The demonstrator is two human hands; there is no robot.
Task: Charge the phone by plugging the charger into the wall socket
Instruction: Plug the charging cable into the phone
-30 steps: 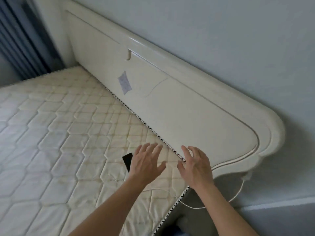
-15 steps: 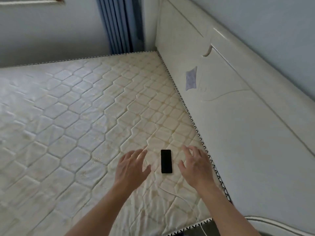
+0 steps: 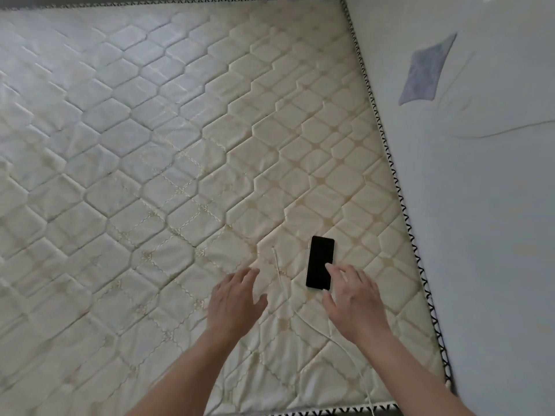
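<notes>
mattress [image 3: 150,145]: quilted cream surface filling most of the view; it carries everything else and serves as the landmark here
headboard [image 3: 495,205]: pale panel along the mattress's right edge; a greyish patch [image 3: 426,75] is stuck on it near the mattress's far right corner
right hand [image 3: 356,304]: over the mattress's near right part, fingers spread and slack, grasping nothing; the fingertips [image 3: 330,268] lie on or just above the lower part of the phone, contact hard to judge
left hand [image 3: 234,301]: over the mattress near its front edge, left of the cable; palm down, fingers loose, holding nothing
phone [image 3: 319,261]: dark slab lying flat on the mattress, screen black, near the right edge and toward the front; nothing is plugged into it as far as one can tell
charging cable [image 3: 280,280]: thin white line on the mattress between the two hands; its free end [image 3: 273,248] lies just left of the phone, apart from it; the other way it runs under the right forearm and off the mattress's front edge
progress: judged early to middle; the phone and cable end are not yet joined; whether the charger sits in the socket cannot be told
hidden: wall socket and charger plug are out of view; the cable is cut off at the mattress's front edge; the phone's port is covered by the right hand
</notes>
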